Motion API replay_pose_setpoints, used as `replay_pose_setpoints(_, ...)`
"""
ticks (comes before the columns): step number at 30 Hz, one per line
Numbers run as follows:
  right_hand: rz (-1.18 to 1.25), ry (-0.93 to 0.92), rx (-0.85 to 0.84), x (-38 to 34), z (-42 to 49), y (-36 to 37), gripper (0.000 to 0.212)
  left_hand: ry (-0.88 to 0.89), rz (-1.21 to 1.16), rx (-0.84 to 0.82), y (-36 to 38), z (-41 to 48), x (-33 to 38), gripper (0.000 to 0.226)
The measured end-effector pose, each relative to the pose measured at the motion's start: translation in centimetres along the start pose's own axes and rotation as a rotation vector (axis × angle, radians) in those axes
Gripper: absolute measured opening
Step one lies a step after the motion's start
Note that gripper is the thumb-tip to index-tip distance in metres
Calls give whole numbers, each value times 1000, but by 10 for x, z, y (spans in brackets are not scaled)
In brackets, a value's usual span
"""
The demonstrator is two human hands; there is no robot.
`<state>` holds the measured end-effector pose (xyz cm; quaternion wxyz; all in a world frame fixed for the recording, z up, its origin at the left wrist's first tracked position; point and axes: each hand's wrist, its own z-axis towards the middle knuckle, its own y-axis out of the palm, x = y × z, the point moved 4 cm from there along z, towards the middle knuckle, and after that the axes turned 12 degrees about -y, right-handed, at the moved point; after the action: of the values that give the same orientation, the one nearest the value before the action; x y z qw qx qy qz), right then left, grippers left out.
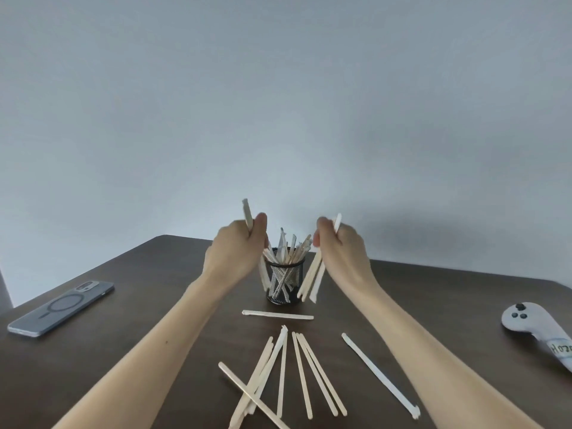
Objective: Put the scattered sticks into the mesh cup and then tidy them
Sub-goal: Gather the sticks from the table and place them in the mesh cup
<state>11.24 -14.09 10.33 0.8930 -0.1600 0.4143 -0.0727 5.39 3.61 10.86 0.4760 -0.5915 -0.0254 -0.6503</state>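
A black mesh cup stands upright in the middle of the dark wooden table, with several pale wooden sticks poking out of its top. My left hand grips a few sticks just left of the cup; their ends show above and below the fist. My right hand grips a bundle of sticks just right of the cup, the lower ends hanging near the table. Several loose sticks lie scattered on the table in front of the cup.
A phone in a grey case lies face down at the left. A white game controller with a handwritten label lies at the right edge. A plain wall rises behind the table's far edge.
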Motion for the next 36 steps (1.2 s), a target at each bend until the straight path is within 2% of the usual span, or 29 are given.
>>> replay_pose_setpoints(4, 47, -36, 174, -4, 49, -4, 44, 51, -128, 128, -11, 39, 16, 55)
replay_pose_setpoints(8, -6, -54, 258, 1, 79, 9, 46, 53, -31, 210, 4, 70, 19, 57)
replay_pose_setpoints(11, -148, -73, 174, 14, 84, 33, 47, 57, 110, 159, 31, 79, 9, 60)
replay_pose_setpoints(15, -368, -45, -55, 39, 80, 62, 53, 4, 250, 52, 57, 81, -5, 62)
replay_pose_setpoints(19, -397, -18, -51, 44, 78, 57, 48, -6, 213, 132, 48, 85, -12, 59)
replay_pose_setpoints(23, -506, -50, -205, 43, 70, 66, 55, -29, 380, 49, 54, 79, -14, 67)
replay_pose_setpoints(26, -548, -117, -240, 31, 59, 58, 40, -39, 347, 84, 44, 68, -9, 73)
replay_pose_setpoints(30, -410, -34, -118, 30, 39, 35, 44, -13, 195, 188, 13, 43, -7, 58)
replay_pose_setpoints(32, -408, -11, -104, 31, 22, 28, 38, -17, 187, 197, 4, 24, -17, 46)
replay_pose_setpoints(36, -469, 5, -215, 32, -26, 22, 27, -5, 382, 21, 3, -18, -44, 31)
